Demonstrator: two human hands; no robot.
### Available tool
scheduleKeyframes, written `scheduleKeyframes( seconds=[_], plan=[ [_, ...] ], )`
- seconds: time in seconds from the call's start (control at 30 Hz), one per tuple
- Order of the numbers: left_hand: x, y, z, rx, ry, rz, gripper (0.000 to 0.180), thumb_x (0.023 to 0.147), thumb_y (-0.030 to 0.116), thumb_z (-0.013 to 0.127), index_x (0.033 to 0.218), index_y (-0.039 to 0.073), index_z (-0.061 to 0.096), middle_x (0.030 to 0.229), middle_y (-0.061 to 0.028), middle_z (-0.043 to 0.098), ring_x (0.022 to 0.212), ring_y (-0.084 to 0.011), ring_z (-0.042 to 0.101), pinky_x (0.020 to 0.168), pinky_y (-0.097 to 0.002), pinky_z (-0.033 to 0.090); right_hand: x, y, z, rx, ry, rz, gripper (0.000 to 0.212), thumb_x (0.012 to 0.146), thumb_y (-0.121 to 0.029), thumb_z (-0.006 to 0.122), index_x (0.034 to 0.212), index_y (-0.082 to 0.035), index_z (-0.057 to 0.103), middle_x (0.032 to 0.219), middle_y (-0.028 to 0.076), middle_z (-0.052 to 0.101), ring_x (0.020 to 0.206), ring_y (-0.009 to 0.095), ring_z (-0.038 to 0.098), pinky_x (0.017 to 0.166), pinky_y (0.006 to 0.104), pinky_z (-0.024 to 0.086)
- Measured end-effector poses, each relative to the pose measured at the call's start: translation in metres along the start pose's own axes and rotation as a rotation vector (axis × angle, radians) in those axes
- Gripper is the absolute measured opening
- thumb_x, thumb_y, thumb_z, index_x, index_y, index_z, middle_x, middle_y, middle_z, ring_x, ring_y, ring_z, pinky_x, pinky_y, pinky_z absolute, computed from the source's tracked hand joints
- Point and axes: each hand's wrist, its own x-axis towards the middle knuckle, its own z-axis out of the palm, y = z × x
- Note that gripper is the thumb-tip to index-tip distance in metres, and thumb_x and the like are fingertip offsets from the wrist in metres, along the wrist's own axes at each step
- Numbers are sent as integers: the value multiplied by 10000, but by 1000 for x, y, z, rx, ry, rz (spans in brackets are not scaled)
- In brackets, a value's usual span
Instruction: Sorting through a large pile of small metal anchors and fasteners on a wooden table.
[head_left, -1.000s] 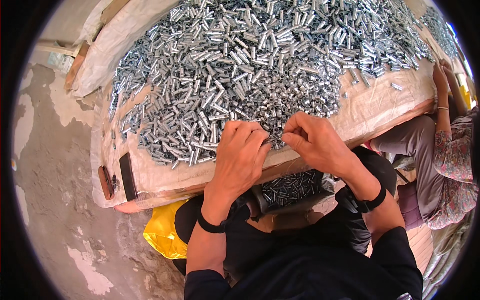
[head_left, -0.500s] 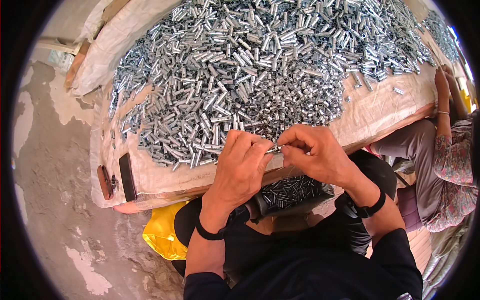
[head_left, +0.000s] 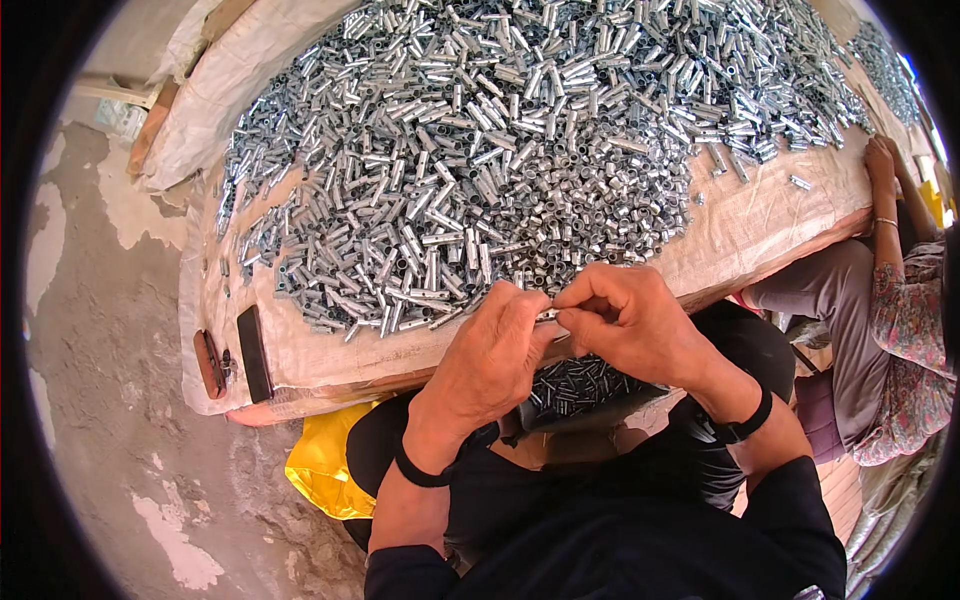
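Note:
My left hand [head_left: 487,352] and my right hand [head_left: 637,325] meet at the near edge of the table, fingertips almost touching. Both are closed in a pinch on a small silvery metal tube [head_left: 546,315]; the fingers cover most of it. Just beyond them lies a patch of short metal rings [head_left: 625,195]. A broad heap of longer metal tubes [head_left: 390,200] spreads around that patch. Below my hands, between my knees, a dark container holds many small dark, narrow metal pieces [head_left: 585,385].
A cloth-covered table [head_left: 760,215] carries the heap. On its left corner lie a dark flat bar [head_left: 255,353] and a brown case [head_left: 209,364]. A yellow bag [head_left: 325,465] hangs near my left knee. Another person's hands [head_left: 884,160] rest at the table's right side.
Both my hands have come down slightly toward me, still pinched together at the small tube. The other person's arm at the right has shifted a little.

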Motion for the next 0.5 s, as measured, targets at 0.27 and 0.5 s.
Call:
scheduleKeyframes(
  seconds=[0.27, 0.5],
  plan=[
    [-12, 0, 7, 78, -103, 37, 272, 822, 130, 783, 926, 28, 554, 836, -133, 524, 642, -330, 603, 532, -419, 500, 0, -4, -14, -8, -282, -10, 100, 958, -58, 687, 883, 8, 672, 775, 54, 683, 653, 99, 631, 588, 282, 487],
    [-23, 16, 29, 97, -208, 142, 250, 766, 141, 775, 807, 54, 544, 743, -109, 508, 558, -305, 557, 496, -401, 473, 13, 23, -16, -458, 84, -351, 111, 900, -58, 671, 830, 3, 610, 760, 171, 604, 718, 412, 623, 607, 459, 512]
  ],
)
